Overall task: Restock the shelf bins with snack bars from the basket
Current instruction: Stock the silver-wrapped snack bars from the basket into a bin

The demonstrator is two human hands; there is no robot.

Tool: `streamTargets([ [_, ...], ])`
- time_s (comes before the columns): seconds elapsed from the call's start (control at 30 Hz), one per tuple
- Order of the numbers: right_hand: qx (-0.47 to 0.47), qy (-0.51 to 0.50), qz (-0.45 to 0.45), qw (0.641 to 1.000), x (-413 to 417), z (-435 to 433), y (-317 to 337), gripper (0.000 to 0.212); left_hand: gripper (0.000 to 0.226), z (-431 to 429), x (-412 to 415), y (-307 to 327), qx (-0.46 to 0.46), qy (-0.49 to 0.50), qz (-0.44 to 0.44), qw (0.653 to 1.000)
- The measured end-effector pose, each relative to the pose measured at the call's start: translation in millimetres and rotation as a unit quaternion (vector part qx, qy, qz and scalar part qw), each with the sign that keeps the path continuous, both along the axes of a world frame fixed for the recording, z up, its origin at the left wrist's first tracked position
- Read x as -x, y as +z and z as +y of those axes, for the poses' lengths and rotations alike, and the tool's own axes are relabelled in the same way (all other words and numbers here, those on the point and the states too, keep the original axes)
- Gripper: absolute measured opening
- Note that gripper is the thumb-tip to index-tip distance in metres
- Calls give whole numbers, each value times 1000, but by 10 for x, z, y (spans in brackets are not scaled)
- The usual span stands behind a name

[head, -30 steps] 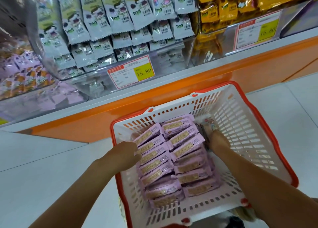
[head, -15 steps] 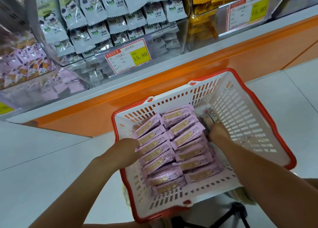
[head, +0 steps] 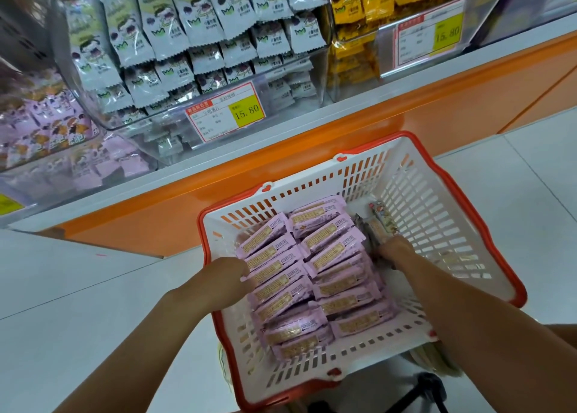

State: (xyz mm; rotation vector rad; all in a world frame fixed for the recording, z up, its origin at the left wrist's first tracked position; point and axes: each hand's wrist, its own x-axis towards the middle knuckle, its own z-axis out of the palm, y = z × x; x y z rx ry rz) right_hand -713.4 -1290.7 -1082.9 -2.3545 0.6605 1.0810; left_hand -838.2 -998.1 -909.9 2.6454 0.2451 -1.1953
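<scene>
Both hands are held inside the basket [head: 437, 219], where the snack bars [head: 312, 272] lie stacked in two rows. Since one second ago only the viewpoint has shifted; neither hand has moved and no bar has been lifted. The left hand [head: 224, 272] is pressed against the left row, the right hand [head: 395, 250] against the right. The fingers are hidden among the wrappers, so their closure cannot be determined. Transfer to the shelf bins [head: 150, 122] is judged not yet begun.

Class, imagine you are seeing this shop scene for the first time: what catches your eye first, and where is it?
First, the two rows of pink snack bars in the white, red-rimmed basket at bottom centre, with the left hand and right hand on either side of them. Next, the yellow 15.80 price tag on the clear shelf bin of white packets above.
</scene>
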Motion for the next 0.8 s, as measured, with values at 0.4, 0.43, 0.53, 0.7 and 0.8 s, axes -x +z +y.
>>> streamTargets([
  [0.4,-240,-23,-66,968,58,-156,1631,28,18,-415,-196,565,239,140,-144,950],
  [0.43,-266,-7,-76,961,109,-125,1820,28,15,-462,-211,628,277,173,-149,933],
  [0.53,-354,33,-79,931,307,53,2369,22,19,-575,-214,811,387,285,-140,866],
  [0.7,-426,163,-151,877,584,431,2936,13,34,-707,-167,1062,485,359,-134,786],
  [0.8,-431,174,-239,852,678,603,3099,25,27,-667,-130,1200,545,410,-171,712],
])
